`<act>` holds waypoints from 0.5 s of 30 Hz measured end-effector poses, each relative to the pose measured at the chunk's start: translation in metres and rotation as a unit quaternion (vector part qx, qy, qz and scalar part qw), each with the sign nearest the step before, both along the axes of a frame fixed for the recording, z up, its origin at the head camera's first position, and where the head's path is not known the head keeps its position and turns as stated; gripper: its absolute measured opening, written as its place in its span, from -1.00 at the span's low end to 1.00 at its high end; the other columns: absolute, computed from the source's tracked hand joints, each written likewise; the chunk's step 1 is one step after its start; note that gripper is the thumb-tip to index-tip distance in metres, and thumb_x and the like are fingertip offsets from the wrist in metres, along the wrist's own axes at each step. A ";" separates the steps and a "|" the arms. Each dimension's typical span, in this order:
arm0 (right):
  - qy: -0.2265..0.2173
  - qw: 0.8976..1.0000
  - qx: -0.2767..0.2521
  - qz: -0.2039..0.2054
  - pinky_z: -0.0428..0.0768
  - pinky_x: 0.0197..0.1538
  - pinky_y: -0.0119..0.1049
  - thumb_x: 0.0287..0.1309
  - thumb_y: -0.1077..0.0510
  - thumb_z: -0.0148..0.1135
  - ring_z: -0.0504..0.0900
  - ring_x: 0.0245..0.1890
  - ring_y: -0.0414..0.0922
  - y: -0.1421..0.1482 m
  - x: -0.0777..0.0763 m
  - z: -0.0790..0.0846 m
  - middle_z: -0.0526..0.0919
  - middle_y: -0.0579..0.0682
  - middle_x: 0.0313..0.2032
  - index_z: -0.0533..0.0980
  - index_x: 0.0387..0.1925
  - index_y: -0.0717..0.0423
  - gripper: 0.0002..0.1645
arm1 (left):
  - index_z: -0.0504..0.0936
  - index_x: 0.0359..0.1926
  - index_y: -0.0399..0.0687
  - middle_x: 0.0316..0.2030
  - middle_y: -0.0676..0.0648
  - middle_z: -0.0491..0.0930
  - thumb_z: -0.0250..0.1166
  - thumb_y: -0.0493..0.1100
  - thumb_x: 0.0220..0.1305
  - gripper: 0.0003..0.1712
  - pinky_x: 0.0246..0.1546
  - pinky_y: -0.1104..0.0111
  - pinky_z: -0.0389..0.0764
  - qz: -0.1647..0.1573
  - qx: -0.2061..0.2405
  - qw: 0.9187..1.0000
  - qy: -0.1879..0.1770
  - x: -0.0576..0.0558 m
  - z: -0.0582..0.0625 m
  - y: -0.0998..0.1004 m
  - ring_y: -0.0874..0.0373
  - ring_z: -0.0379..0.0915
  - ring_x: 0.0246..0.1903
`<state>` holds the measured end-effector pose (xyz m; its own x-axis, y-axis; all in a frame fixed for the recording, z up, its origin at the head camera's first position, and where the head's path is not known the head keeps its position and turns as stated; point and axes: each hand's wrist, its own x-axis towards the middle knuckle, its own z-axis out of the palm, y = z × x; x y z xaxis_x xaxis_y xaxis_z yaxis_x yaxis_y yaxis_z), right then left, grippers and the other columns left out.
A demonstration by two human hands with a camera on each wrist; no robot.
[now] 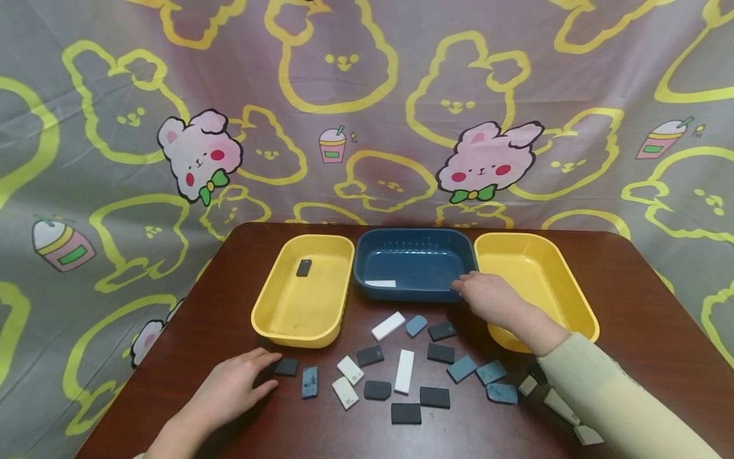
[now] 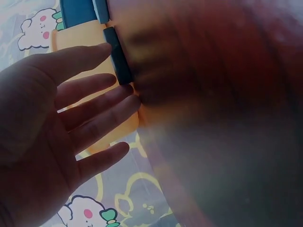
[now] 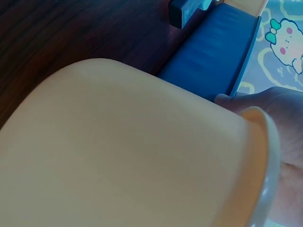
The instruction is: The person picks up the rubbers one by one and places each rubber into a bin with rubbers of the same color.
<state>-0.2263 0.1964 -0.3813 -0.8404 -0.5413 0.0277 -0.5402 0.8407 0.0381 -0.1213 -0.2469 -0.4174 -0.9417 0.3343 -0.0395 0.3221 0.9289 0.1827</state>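
Note:
My left hand (image 1: 237,386) lies low over the table at the left, its fingers nearly straight. Its fingertips are at a small flat black block (image 1: 285,367); in the left wrist view that dark block (image 2: 120,56) appears beside the thumb and fingers. My right hand (image 1: 494,298) reaches over the right front corner of the blue tray (image 1: 421,295), where it meets the right yellow tray (image 1: 582,306). Its fingertips are at the blue rim. In the right wrist view the yellow tray hides most of this hand (image 3: 289,118), and whatever its fingers hold cannot be seen.
Several flat black, white, cream and blue-grey blocks lie mid-table, such as a white one (image 1: 404,371) and a blue-grey one (image 1: 309,382). The left yellow tray (image 1: 295,319) holds a black block (image 1: 304,268); a white block (image 1: 381,284) is in the blue tray. A patterned curtain (image 1: 367,127) hangs behind.

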 end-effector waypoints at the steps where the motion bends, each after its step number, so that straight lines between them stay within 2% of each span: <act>1: -0.001 1.000 0.000 -0.001 0.61 -0.11 -0.10 0.18 0.34 0.26 0.65 -0.21 0.01 0.000 0.000 0.000 0.70 0.10 -0.20 0.65 -0.09 0.25 -0.76 | 0.68 -0.03 -0.05 -0.29 0.16 0.56 0.50 -0.04 0.04 -0.55 -0.28 0.23 0.56 -0.006 -0.002 1.000 0.007 -0.001 0.000 0.000 0.26 0.52 -0.31; 6: -0.010 1.000 0.000 -0.003 0.63 -0.17 -0.15 0.18 0.33 0.28 0.60 -0.34 -0.07 0.000 -0.001 0.000 0.69 0.05 -0.28 0.65 -0.12 0.21 -0.78 | 0.69 -0.14 -0.02 -0.34 0.19 0.54 0.50 -0.05 0.04 -0.65 -0.34 0.26 0.55 -0.024 0.000 0.999 0.025 -0.001 0.000 -0.001 0.27 0.52 -0.37; 11: -0.010 1.000 -0.002 0.000 0.63 -0.20 -0.19 0.16 0.32 0.30 0.54 -0.40 -0.11 0.000 -0.002 0.000 0.67 0.00 -0.34 0.66 -0.13 0.18 -0.78 | 0.64 -0.28 0.09 -0.40 0.22 0.47 0.52 -0.02 0.00 -0.72 -0.40 0.29 0.52 -0.015 0.005 1.000 0.021 -0.004 -0.001 0.001 0.32 0.45 -0.43; 15: -0.004 1.000 -0.006 0.005 0.63 -0.20 -0.19 0.16 0.33 0.30 0.55 -0.40 -0.11 0.000 -0.002 -0.001 0.67 0.01 -0.34 0.65 -0.13 0.19 -0.78 | 0.63 -0.31 0.08 -0.41 0.20 0.45 0.53 -0.01 -0.03 -0.71 -0.41 0.29 0.51 -0.017 0.003 1.000 0.025 -0.006 -0.001 0.006 0.32 0.42 -0.44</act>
